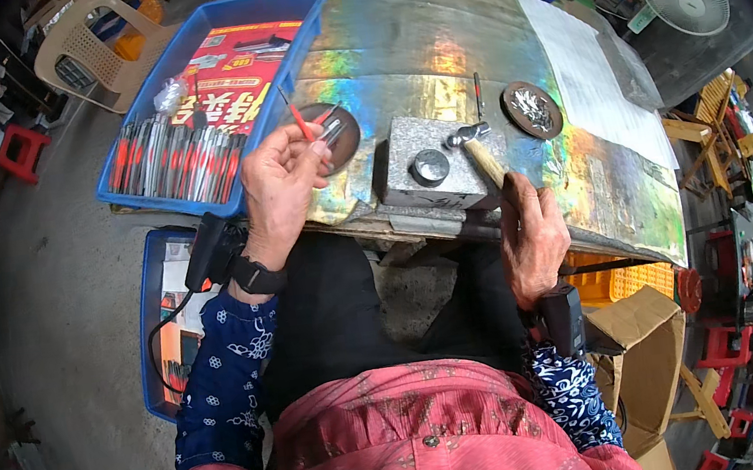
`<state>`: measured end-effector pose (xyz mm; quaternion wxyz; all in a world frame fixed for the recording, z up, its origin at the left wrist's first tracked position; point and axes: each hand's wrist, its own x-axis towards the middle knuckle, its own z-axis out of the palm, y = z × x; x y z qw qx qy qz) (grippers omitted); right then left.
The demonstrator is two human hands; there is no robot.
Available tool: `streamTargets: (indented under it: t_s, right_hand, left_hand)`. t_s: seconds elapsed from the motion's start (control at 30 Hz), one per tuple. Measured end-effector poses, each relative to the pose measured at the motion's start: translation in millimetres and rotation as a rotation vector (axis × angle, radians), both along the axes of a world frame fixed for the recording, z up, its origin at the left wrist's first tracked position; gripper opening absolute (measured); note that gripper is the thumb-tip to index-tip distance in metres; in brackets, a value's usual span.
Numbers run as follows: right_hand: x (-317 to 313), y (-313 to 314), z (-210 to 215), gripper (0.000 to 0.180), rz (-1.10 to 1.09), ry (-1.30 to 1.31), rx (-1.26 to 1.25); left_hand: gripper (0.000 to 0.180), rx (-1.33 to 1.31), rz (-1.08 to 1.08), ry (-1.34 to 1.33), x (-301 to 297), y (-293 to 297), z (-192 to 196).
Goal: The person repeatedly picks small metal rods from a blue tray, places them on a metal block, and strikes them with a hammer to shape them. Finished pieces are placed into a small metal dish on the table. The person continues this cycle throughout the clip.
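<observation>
Pinched a slim red piece [299,121] and silvery pieces [332,132] in the left grip [281,176] — with the metal block [407,195] off to the right. Clenched a hammer [481,154] in the right grip [534,238], nearer the block — slanted lengthwise forward-left, head [468,134] over the block.

Hammer [485,160] right, slim red piece [300,122] left

Right hand [534,238] grips the hammer by its handle, head over a metal block [403,151] by the table's [372,55] near edge. Left hand [284,185] is pinching the slim red piece beside a blue tray [300,47] at the left edge. Dish [542,130] of silver bits [531,108] sits toward the right edge.
</observation>
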<state>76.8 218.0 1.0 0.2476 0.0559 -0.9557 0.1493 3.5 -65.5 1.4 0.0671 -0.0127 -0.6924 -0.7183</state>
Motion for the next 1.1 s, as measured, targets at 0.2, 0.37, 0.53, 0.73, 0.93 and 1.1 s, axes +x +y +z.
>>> streamTargets:
  t_s: [0.2, 0.37, 0.53, 0.73, 0.93, 1.1]
  right_hand:
    - [-2, -6, -5, 0.049, 0.008, -0.101, -0.067]
    - [-2, -9, -7, 0.046, -0.014, -0.162, -0.120]
    - [-2, -12, -7, 0.047, -0.027, -0.183, -0.132]
    - [-1, -12, -7, 0.048, -0.002, -0.175, -0.152]
    - [-1, -11, -7, 0.052, 0.011, -0.165, -0.121]
    - [-1, -12, -7, 0.049, 0.028, -0.115, -0.132]
  left_hand:
    - [0.022, -0.867, 0.151, 0.351, -5, -21, -7]
    - [0.014, -1.225, 0.125, 0.377, -11, -17, -20]
    - [0.012, -1.440, 0.122, 0.390, -19, -13, -27]
    - [0.009, -1.606, 0.174, 0.367, -28, -7, -37]
    - [0.013, -1.478, 0.140, 0.437, -15, -7, -23]
    - [0.022, -1.312, 0.311, 0.490, -9, -38, 1]
